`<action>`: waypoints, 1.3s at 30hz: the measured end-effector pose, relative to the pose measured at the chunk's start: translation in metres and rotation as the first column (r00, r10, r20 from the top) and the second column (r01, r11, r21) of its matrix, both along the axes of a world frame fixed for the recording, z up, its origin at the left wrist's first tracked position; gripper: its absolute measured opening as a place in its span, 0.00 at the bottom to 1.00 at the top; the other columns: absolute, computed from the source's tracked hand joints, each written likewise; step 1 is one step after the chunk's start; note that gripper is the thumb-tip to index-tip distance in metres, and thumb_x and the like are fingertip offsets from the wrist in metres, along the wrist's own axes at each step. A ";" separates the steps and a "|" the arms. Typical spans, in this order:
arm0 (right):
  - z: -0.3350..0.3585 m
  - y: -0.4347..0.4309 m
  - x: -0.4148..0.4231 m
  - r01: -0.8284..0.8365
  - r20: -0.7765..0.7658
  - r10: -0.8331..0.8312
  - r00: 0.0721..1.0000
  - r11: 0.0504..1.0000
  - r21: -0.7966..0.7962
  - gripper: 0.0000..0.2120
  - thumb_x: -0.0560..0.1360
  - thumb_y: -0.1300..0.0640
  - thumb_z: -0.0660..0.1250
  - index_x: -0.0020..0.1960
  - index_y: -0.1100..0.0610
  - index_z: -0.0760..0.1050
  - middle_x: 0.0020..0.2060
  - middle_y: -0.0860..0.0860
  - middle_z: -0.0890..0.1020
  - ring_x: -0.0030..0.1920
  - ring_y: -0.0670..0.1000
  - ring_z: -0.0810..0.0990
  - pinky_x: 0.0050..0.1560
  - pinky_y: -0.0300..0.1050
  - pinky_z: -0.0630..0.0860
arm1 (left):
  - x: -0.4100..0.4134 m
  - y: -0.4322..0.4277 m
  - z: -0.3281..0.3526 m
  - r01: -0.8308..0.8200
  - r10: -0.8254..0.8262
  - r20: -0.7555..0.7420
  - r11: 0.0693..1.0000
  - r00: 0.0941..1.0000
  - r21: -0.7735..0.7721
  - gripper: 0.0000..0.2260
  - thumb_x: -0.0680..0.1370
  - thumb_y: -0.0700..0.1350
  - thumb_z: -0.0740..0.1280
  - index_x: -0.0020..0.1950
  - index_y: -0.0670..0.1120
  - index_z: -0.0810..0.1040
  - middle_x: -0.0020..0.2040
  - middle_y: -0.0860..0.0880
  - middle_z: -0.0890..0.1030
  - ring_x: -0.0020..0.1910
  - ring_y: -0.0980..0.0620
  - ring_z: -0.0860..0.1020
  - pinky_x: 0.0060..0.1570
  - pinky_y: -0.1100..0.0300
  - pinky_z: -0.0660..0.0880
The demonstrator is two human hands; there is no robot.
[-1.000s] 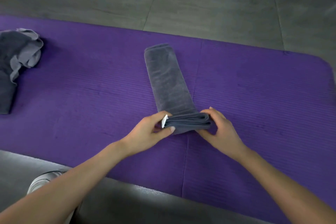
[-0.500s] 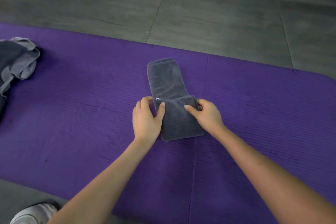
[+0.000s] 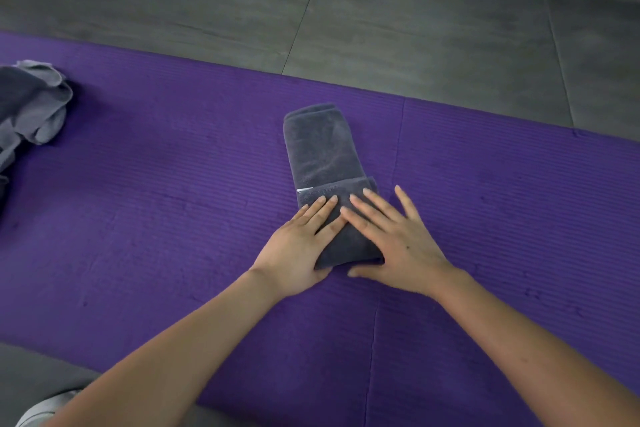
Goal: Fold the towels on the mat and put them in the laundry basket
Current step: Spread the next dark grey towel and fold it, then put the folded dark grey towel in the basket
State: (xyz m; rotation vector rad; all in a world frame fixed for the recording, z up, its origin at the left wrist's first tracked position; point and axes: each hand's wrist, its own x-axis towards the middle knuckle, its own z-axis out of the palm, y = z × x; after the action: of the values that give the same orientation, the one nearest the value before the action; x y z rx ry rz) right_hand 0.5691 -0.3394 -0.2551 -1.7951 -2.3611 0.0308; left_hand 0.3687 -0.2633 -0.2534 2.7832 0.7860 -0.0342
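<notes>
A dark grey towel lies folded in a narrow strip on the purple mat, its near end doubled over onto itself. My left hand and my right hand both lie flat on that doubled near part, fingers straight, pressing it down. A small white label peeks out at the fold's left edge. No laundry basket is in view.
A crumpled heap of grey towels lies at the mat's left edge. Grey floor tiles stretch beyond the mat's far side. A shoe tip shows at the bottom left.
Both hands let go of the towel's near end after bringing it over the strip, and now lie flat on the fold.
</notes>
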 end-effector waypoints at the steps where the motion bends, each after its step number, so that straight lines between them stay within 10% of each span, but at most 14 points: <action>1: -0.004 -0.002 0.003 -0.014 0.037 0.016 0.999 0.998 -0.069 0.43 0.68 0.34 0.66 0.76 0.50 0.54 0.74 0.51 0.63 0.75 0.51 0.57 0.72 0.64 0.53 | 0.001 0.000 0.002 0.004 -0.004 -0.009 1.000 1.000 -0.020 0.39 0.69 0.50 0.71 0.76 0.46 0.56 0.75 0.40 0.58 0.74 0.43 0.58 0.72 0.51 0.53; 8: 0.014 -0.032 0.005 -0.061 0.045 0.066 0.997 0.993 -0.103 0.39 0.62 0.57 0.75 0.70 0.57 0.65 0.66 0.52 0.75 0.66 0.51 0.73 0.69 0.59 0.61 | -0.005 -0.011 0.032 0.114 -0.127 -0.151 0.989 0.980 -0.094 0.34 0.78 0.51 0.60 0.77 0.49 0.43 0.78 0.47 0.45 0.77 0.52 0.46 0.72 0.64 0.43; 13: 0.063 -0.065 -0.005 -0.036 -0.256 -0.079 0.963 0.909 -0.415 0.35 0.65 0.56 0.71 0.69 0.48 0.61 0.56 0.36 0.79 0.51 0.38 0.75 0.70 0.35 0.55 | -0.021 -0.030 0.059 0.083 -0.127 -0.069 0.892 0.990 -0.445 0.33 0.73 0.53 0.66 0.75 0.55 0.57 0.66 0.54 0.74 0.58 0.61 0.74 0.54 0.73 0.66; 17: 0.090 -0.044 0.005 -0.096 -0.601 -0.415 0.683 0.765 -0.637 0.30 0.68 0.66 0.70 0.63 0.46 0.63 0.51 0.40 0.81 0.49 0.43 0.76 0.53 0.33 0.69 | -0.023 -0.019 0.068 -0.073 0.226 0.086 0.613 0.970 -0.787 0.30 0.64 0.57 0.68 0.66 0.62 0.66 0.57 0.57 0.77 0.54 0.64 0.76 0.54 0.66 0.73; 20: 0.086 -0.014 0.014 -0.097 -0.714 -0.581 0.390 0.745 -0.660 0.26 0.73 0.72 0.64 0.63 0.49 0.64 0.50 0.55 0.80 0.47 0.48 0.76 0.50 0.38 0.72 | -0.021 -0.009 0.067 -0.066 0.624 0.113 0.256 0.773 -0.964 0.30 0.66 0.49 0.73 0.67 0.57 0.68 0.46 0.52 0.77 0.46 0.64 0.77 0.51 0.67 0.73; 26: 0.071 0.036 0.017 0.095 -0.681 -0.695 0.230 0.713 -0.695 0.19 0.77 0.55 0.64 0.66 0.51 0.66 0.43 0.46 0.80 0.40 0.42 0.78 0.47 0.37 0.70 | -0.008 -0.004 0.053 -0.119 0.854 0.050 0.130 0.518 -0.984 0.29 0.69 0.53 0.73 0.67 0.51 0.68 0.49 0.49 0.83 0.52 0.51 0.81 0.53 0.57 0.75; 30: 0.059 0.045 0.012 0.105 -0.652 -0.722 0.232 0.685 -0.721 0.25 0.75 0.38 0.60 0.67 0.50 0.68 0.55 0.44 0.78 0.51 0.41 0.77 0.56 0.41 0.69 | 0.011 -0.003 0.045 -0.295 0.959 0.008 0.095 0.283 -0.951 0.21 0.75 0.57 0.66 0.65 0.50 0.70 0.52 0.52 0.81 0.51 0.54 0.80 0.55 0.55 0.76; 34: 0.042 0.035 0.004 0.159 -0.657 -0.736 0.163 0.676 -0.719 0.30 0.73 0.41 0.66 0.71 0.51 0.64 0.60 0.48 0.76 0.59 0.44 0.75 0.63 0.44 0.70 | 0.027 0.004 0.039 -0.448 0.994 -0.018 0.031 0.105 -0.893 0.24 0.75 0.61 0.63 0.64 0.49 0.69 0.47 0.55 0.75 0.49 0.56 0.76 0.51 0.57 0.73; 39: 0.037 0.035 -0.020 0.392 -0.507 -0.858 0.078 0.494 -0.776 0.42 0.62 0.25 0.61 0.62 0.56 0.72 0.57 0.50 0.78 0.56 0.51 0.78 0.56 0.56 0.78 | 0.045 0.011 0.038 -0.595 0.999 -0.036 -0.011 0.031 -0.803 0.29 0.76 0.65 0.58 0.67 0.45 0.66 0.47 0.54 0.74 0.44 0.53 0.73 0.48 0.55 0.70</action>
State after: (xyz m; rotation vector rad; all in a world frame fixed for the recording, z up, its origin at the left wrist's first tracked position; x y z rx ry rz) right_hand 0.5488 -0.3039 -0.2183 -2.0652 -0.6168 1.1935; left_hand 0.4132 -0.2522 -0.2150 0.9717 1.7725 0.6524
